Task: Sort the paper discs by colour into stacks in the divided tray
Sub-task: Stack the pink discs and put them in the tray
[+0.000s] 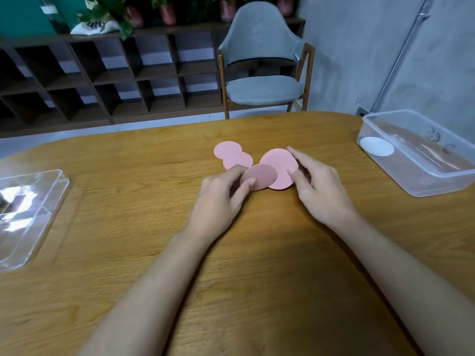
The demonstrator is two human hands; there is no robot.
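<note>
We judge it early: our left hand (221, 196) fingers pinch a small pink disc (261, 181), our right hand (321, 188) fingers pinch a large pink disc (279, 163), and two pink discs (231, 155) lie unsorted.

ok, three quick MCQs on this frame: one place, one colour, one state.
1. Where is the white disc? A) left clear tray B) chair C) right plastic tub
2. Colour of the discs at the table centre? A) pink B) blue C) green
3. The left hand? A) flat on table B) pinching a disc C) inside tub
Answers: 1 C, it lies inside the tub; 2 A, every disc there is pink; 3 B, thumb and fingers pinch a pink disc.
</note>
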